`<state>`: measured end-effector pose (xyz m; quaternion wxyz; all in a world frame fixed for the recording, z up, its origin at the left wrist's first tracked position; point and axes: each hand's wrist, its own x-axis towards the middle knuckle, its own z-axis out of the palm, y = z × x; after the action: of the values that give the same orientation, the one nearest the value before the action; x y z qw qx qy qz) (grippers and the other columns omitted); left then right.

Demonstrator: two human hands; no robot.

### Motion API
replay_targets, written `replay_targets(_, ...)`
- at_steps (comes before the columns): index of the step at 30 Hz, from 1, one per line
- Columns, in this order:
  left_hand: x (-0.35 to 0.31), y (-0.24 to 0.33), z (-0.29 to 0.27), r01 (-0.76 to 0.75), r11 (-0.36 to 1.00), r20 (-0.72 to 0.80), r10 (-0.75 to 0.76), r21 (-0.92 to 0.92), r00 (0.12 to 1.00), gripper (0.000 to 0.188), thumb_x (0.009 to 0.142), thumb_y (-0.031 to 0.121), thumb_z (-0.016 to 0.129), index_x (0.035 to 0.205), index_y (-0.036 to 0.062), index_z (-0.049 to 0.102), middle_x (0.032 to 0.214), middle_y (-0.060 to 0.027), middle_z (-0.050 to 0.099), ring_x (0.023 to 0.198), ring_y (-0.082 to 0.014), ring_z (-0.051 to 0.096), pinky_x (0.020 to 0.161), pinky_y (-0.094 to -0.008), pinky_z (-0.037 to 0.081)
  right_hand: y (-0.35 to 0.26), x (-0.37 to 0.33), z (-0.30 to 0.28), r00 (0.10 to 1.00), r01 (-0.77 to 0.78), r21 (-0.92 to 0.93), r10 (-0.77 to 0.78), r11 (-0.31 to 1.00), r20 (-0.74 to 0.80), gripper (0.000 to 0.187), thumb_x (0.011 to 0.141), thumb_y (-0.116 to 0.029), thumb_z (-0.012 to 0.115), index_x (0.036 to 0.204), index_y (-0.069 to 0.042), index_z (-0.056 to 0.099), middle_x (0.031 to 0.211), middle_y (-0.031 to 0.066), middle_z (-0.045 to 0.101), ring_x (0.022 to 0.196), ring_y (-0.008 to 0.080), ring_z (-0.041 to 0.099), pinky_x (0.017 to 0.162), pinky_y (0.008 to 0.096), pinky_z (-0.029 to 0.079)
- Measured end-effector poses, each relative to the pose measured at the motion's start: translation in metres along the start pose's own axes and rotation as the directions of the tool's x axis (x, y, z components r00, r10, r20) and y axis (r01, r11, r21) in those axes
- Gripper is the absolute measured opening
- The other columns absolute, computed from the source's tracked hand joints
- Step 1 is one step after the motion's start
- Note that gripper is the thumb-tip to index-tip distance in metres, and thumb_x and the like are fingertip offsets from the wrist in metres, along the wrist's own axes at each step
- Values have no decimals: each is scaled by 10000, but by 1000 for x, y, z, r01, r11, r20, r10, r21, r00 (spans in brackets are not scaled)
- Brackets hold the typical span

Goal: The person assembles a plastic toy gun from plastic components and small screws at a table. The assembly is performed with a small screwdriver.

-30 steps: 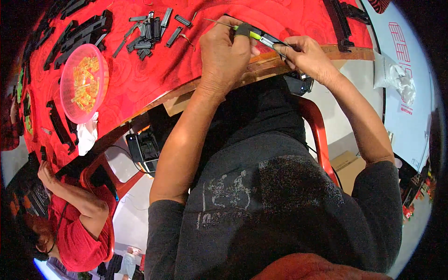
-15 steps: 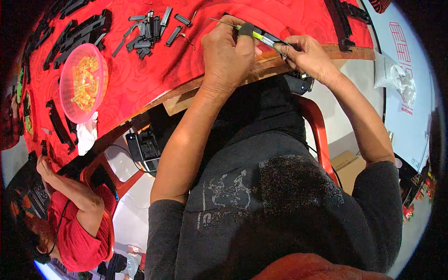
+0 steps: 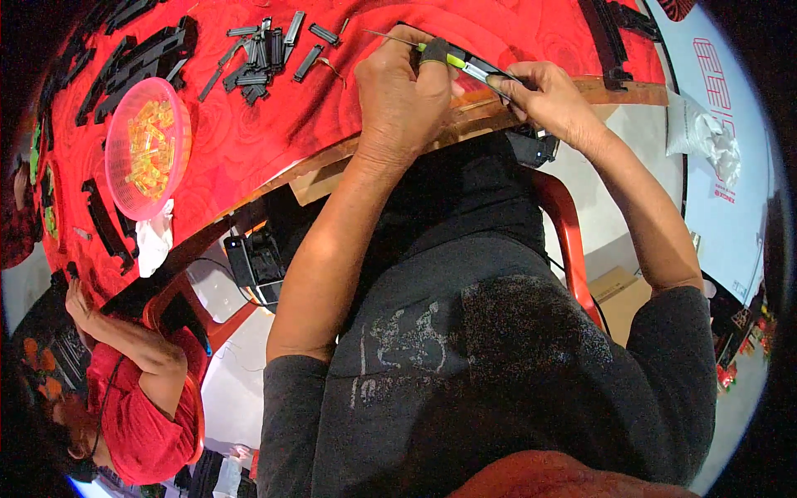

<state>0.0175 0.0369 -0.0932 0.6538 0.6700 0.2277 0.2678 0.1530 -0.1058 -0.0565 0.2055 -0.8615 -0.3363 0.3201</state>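
A slim tool [image 3: 476, 71] with a lime-green and silver body runs between my two hands at the table edge. Its thin pointed end reaches past the left fingers. My left hand [image 3: 403, 100] is closed, with a black cover on one digit lying against the lime-green part. Close by on the right, my right hand [image 3: 548, 98] pinches the tool's silver end with its thumb and fingers. A black strip-like part lies behind the tool, running toward the right fingers. The hands hide most of it, and which fingers grip it I cannot tell.
Small black parts [image 3: 267, 56] are piled on the red cloth [image 3: 249, 137]. Left of them stand a pink basket [image 3: 116, 178] of yellowish clear pieces and larger black parts [image 3: 149, 66]. A long black part [image 3: 604, 46] lies right. A person in red [image 3: 145, 415] works at lower left.
My left hand and the tool have shifted very slightly left. My right hand stays nearly in place. The person at lower left has moved their head and hand a little.
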Motion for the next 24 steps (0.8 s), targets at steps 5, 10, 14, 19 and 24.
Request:
replay_targets(5, 0, 2, -1, 2, 1000, 8, -2, 3, 1000, 108, 926, 47, 507, 925, -50, 554, 713, -120, 659, 591, -154, 663, 530, -258, 553, -2, -1, -1, 1000, -27, -1, 27, 1000, 16, 420, 882, -397, 627, 724, -7, 635, 544, 42, 527, 538, 122, 508, 528, 330, 423)
replay_targets(10, -1, 1, -2, -4, 1000, -4, 4, -8, 1000, 122, 927, 63, 526, 915, -55, 555, 708, -122, 660, 594, -158, 668, 526, -257, 548, -3, -1, 0, 1000, -17, -9, 18, 1000, 8, 425, 880, -404, 626, 722, -10, 639, 545, 45, 532, 539, 133, 515, 539, 339, 433)
replay_targets(14, -4, -1, 6, -19, 1000, -40, 19, -3, 999, 122, 923, 67, 540, 899, -50, 562, 689, -114, 658, 590, -146, 664, 513, -249, 533, 3, -1, 3, 999, 24, -37, -25, 999, -23, 363, 936, -346, 592, 704, -67, 580, 523, -47, 448, 493, 49, 407, 467, 248, 325)
replay_targets(19, -3, -13, 10, -144, 988, -147, 150, 47, 978, 54, 809, 45, 586, 813, -8, 597, 584, -143, 605, 506, -200, 623, 485, -333, 459, 3, 2, 1, 999, 5, -67, -7, 998, -33, 409, 869, -406, 630, 773, -10, 666, 552, 78, 544, 549, 157, 539, 569, 353, 447)
replay_targets(24, -5, -11, 15, -199, 976, -172, 212, 94, 962, 25, 796, 26, 586, 810, 5, 583, 573, -150, 574, 510, -271, 617, 485, -359, 457, -2, 0, 1, 999, -16, -57, 14, 998, -31, 410, 867, -409, 624, 779, -11, 664, 555, 98, 545, 552, 180, 545, 577, 365, 450)
